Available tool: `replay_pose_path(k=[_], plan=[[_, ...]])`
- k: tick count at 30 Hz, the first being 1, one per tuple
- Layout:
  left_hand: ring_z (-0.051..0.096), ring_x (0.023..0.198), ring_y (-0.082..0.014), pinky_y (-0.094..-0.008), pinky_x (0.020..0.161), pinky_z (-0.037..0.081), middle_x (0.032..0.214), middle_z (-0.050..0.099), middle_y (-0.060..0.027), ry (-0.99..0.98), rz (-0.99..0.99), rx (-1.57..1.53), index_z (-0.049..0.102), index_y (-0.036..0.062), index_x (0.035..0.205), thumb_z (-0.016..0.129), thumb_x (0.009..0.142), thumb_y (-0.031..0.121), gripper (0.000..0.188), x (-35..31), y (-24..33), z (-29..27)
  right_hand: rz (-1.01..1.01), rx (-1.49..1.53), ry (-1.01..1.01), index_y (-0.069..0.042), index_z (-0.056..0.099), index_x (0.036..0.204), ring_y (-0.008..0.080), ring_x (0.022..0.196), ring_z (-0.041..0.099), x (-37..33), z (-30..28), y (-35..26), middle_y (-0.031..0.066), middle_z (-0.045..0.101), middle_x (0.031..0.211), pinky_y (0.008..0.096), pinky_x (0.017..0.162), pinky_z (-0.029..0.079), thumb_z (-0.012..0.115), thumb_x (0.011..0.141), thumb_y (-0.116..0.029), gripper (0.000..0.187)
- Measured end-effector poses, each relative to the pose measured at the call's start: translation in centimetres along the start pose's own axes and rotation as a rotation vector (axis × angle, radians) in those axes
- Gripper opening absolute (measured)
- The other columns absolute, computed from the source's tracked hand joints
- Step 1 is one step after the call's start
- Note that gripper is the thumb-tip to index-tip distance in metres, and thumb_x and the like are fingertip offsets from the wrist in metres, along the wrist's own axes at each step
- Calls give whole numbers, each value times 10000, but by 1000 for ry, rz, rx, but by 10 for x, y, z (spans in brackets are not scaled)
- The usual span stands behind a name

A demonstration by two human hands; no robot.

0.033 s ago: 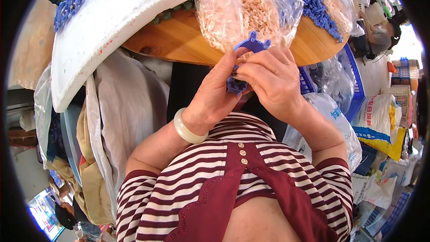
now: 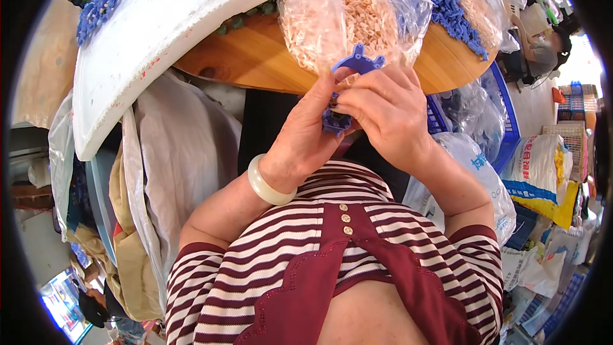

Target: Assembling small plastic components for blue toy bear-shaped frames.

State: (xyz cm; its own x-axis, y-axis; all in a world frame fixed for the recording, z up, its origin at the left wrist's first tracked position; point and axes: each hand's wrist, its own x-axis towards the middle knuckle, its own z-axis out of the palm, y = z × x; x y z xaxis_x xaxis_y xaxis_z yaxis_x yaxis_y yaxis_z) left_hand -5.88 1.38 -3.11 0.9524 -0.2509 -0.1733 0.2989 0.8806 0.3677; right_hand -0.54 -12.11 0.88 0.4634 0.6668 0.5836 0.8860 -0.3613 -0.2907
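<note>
Above my lap, at the table's near edge, my left hand [image 2: 309,126] is closed around a curved blue plastic part [image 2: 359,61]. The part has small pegs along its upper rim and dark bits in its lower section. My right hand [image 2: 388,112] is closed against the part's right side. Its thumb and forefinger are pinched together at the dark section, and whatever lies between their tips is hidden. Just beyond both hands stands a clear plastic bag [image 2: 313,22] full of small, pale peach-coloured plastic pieces.
A large white foam lid [image 2: 172,19] leans across the table's left side, with blue parts [image 2: 108,3] on it. More blue parts [image 2: 440,6] are heaped at the far right of the wooden table [image 2: 255,57]. A blue crate [image 2: 507,112] and white bags stand right of me.
</note>
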Motion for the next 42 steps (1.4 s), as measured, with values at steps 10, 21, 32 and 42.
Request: replay_pose_path(k=[10, 21, 32, 42], plan=[[606, 956, -208, -367, 828, 499, 1107, 586, -112, -95, -62, -131, 468, 88, 1241, 326, 952, 513, 533, 2, 3, 3, 117, 82, 292, -34, 644, 922, 222, 835, 577, -7, -14, 6, 98, 605, 965, 303, 741, 444, 710, 696, -28, 236], [613, 973, -349, -420, 861, 503, 1073, 587, -184, 9, -150, 106, 417, -7, 1270, 205, 968, 514, 638, 0, 2, 6, 635, 706, 12, 8, 591, 1098, 42, 760, 538, -15, -10, 23, 1, 604, 883, 179, 668, 428, 549, 910, -121, 232], [612, 973, -244, -340, 810, 522, 1021, 602, -115, 63, -38, 396, 481, -5, 1202, 440, 973, 215, 320, -6, 2, 16, 500, 534, 199, 4, 635, 972, 29, 650, 481, -23, -8, 24, 4, 564, 861, 168, 551, 381, 595, 865, -24, 118], [614, 956, -226, -355, 829, 523, 1069, 600, -135, 115, -40, 454, 447, -25, 1236, 436, 971, 169, 328, -2, -5, 22, 516, 570, 249, -11, 648, 937, 58, 633, 533, -29, -11, 26, 30, 583, 828, 185, 528, 408, 629, 813, -1, 126]])
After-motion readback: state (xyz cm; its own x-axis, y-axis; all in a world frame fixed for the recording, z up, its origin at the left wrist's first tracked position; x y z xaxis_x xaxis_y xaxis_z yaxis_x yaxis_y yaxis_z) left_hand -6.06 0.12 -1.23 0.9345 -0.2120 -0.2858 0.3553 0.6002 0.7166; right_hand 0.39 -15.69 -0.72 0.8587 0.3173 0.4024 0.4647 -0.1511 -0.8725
